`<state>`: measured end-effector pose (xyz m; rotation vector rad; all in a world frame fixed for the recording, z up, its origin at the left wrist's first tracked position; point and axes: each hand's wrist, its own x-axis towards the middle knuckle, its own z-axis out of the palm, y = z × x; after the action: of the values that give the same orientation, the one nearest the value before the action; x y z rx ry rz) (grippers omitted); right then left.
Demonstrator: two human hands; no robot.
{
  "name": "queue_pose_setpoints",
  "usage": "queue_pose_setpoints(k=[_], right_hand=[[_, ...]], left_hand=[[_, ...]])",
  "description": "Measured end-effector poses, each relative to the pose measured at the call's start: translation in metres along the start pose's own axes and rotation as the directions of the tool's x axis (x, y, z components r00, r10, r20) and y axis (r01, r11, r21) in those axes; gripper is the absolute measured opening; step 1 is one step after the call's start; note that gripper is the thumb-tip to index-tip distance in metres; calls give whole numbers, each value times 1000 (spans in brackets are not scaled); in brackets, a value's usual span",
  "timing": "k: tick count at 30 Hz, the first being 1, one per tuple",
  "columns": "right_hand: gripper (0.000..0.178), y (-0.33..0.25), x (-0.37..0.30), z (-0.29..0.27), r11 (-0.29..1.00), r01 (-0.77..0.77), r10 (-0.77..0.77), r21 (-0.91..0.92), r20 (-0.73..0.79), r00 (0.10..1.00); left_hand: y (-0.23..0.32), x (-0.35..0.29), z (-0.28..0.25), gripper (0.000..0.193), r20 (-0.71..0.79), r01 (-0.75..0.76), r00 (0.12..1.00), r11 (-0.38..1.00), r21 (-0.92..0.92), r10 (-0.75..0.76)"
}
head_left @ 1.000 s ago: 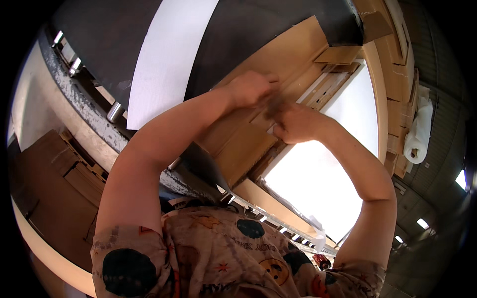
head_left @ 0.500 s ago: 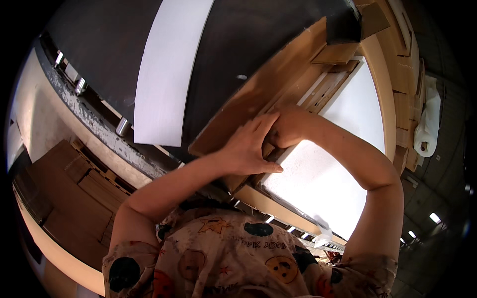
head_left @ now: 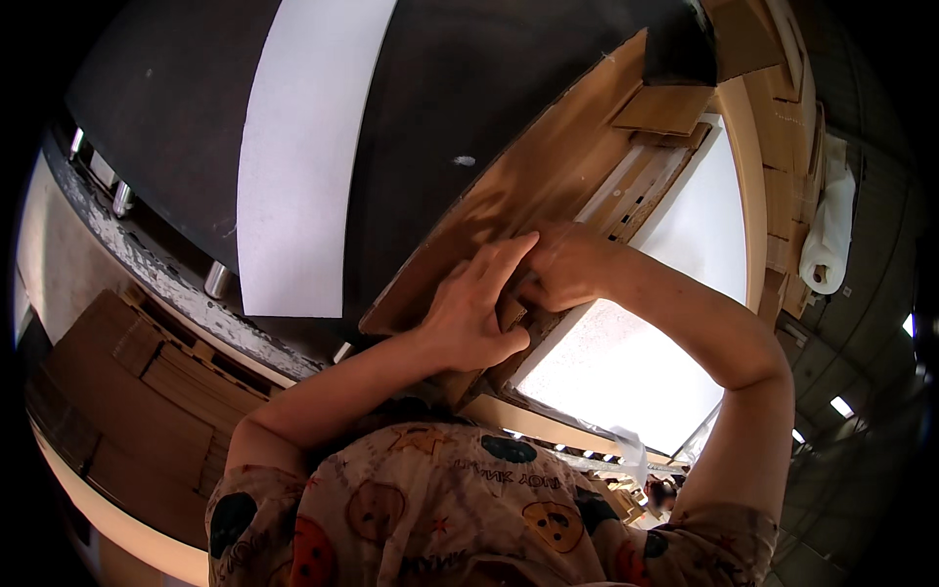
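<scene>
An open brown carton lies in front of me with a large white panel in it. Along the panel's left side runs a strip with dark slots. My left hand rests at the carton's near left corner, its fingers stretched and the thumb spread apart. Just right of it, my right hand reaches down by the strip's near end with its fingers curled. Whatever those fingers hold is hidden. Between the two hands a small piece of brown cardboard shows.
A long white board lies on the dark surface at the left. Flat cardboard is stacked lower left. Clear plastic film hangs at the carton's near edge. A white roll stands at far right.
Both hands have shifted slightly toward me, and more of the slotted strip shows beyond them. The left thumb has drawn back from the white panel. The whole view has turned a little.
</scene>
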<state>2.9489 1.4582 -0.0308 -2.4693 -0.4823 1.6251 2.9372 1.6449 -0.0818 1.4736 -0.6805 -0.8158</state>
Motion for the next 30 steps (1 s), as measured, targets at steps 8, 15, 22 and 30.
queue_pose_setpoints(k=[8, 15, 22, 30], right_hand=[[36, 3, -3, 11, 1000, 3, -4, -11, -71, 997], [33, -2, -9, 18, 997, -74, 73, 3, -149, 986], [25, 7, 6, 21, 995, 30, -41, -94, -121, 992], [30, -9, -10, 11, 998, 28, -36, -52, -174, 984]], left_hand=[[-5, -3, 2, 79, -21, -44, 999, 999, 7, 44], [-7, -1, 5, 79, -72, -92, 993, 996, -6, 91], [-6, -1, 7, 79, -74, -55, 996, 998, -25, 53], [-7, -6, 4, 84, -78, -22, 997, 1000, -18, 20]])
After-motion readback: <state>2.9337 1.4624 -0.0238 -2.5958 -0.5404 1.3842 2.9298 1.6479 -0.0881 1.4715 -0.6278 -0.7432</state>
